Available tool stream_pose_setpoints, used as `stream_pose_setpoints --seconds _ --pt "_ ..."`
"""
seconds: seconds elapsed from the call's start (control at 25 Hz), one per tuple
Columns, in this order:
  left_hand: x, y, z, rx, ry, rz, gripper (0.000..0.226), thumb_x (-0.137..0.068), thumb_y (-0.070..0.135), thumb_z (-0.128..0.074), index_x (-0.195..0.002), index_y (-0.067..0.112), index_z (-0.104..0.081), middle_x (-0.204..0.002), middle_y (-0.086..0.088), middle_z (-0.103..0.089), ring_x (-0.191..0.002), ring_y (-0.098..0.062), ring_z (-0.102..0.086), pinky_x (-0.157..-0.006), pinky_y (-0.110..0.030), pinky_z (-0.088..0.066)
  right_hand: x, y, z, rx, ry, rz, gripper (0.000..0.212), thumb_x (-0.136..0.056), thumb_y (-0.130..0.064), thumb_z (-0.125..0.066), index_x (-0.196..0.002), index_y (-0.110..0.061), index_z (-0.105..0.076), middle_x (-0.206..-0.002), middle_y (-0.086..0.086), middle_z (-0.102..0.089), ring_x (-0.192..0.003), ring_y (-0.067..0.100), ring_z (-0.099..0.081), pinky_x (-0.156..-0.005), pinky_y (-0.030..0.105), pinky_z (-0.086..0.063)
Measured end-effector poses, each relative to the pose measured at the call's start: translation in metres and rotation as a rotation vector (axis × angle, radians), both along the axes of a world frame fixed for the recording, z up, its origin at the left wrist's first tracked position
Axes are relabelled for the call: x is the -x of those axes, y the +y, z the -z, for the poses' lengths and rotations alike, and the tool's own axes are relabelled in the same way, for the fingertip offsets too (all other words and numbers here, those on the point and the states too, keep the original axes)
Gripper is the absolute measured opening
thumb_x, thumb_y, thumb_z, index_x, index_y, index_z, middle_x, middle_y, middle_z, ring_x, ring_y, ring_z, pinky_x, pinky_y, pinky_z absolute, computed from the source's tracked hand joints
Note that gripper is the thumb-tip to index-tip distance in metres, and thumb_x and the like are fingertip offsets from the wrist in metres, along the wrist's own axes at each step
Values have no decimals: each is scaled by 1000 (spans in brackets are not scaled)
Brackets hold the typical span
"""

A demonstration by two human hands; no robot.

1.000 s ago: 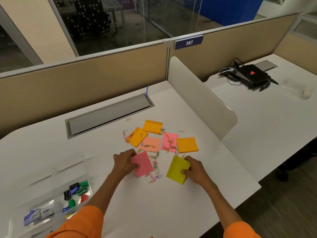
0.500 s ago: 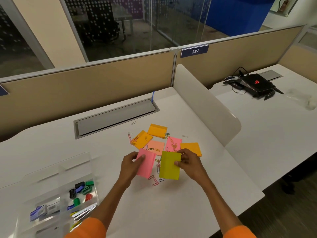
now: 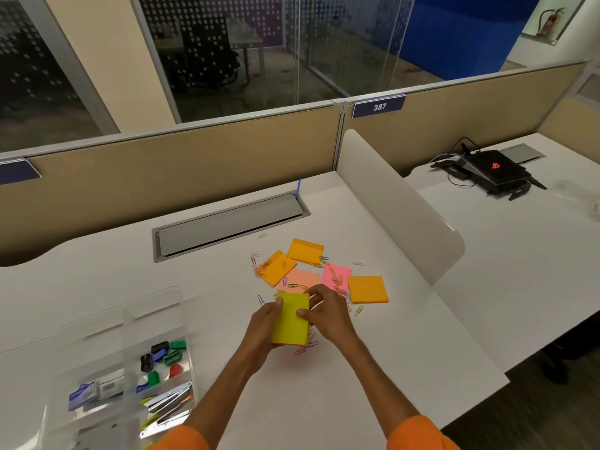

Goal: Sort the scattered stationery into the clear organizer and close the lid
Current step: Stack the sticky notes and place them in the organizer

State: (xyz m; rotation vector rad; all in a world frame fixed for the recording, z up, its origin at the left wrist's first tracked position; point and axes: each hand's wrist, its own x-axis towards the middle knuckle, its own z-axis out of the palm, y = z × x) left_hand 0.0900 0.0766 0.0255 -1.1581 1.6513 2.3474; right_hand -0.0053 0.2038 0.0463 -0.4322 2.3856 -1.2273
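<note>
Both hands are gripping one yellow sticky-note pad (image 3: 290, 319) above the white desk (image 3: 373, 378): the left hand (image 3: 263, 323) is closing on its left edge, the right hand (image 3: 326, 315) is pinching its right edge. The flat paper rectangle's long axis is running away from the person. Beyond it, orange and pink pads (image 3: 367, 289) and wire paperclips (image 3: 336, 280) are lying scattered; the clear organizer (image 3: 152, 319) is sitting open, well left.

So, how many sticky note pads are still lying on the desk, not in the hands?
5: three orange pads, back, left and right; a peach pad in the middle; a pink pad beside it. The hands may hide another.
</note>
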Motion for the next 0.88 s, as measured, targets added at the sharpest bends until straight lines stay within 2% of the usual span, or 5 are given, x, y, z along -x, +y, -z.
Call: stream_pose_setpoints --seconds 0.08,0.2,0.4,0.6,0.88 --pt "-1 0 6 85 25 35 37 -94 36 -60 -126 17 -57 -122 -13 -64 -103 -32 -67 -84 -52 -58 0 0 4 -28 26 -23 47 -71 -23 -85 -111 -12 -62 -100 7 -69 -80 15 -62 -65 24 -53" --pt "2 -2 14 139 35 35 34 -95 26 -60 -127 15 -56 -123 -14 -63 -106 -33 -65 -87 -54 -56 11 4 10 -22 3 -51 45 -72 -27 -84 -110 -13 -63 -95 8 -67 -80 22 -65 -70 38 -59" --pt "4 -11 23 135 52 5 15 -96 24 -59 -111 24 -61 -108 -6 -70 -94 -24 -70 -66 -37 -59 86 47 18 -316 158 41 35 -82 -13 -73 -114 -7 -61 -113 14 -61 -103 26 -60 -78 33 -47" --pt "8 -23 33 169 19 0 9 -96 25 -59 -103 29 -61 -107 -3 -69 -95 -24 -69 -69 -37 -59 142 85 20 -804 219 -301 60 -80 -18 -70 -134 -20 -44 -137 8 -41 -125 29 -41 -97 39 -41" --pt "11 -34 40 186 -27 -11 15 -96 28 -59 -110 29 -58 -104 2 -69 -90 -19 -69 -59 -27 -56 163 87 25 -871 260 -381 71 -71 -31 -81 -130 -19 -44 -132 8 -43 -123 26 -41 -100 40 -37"
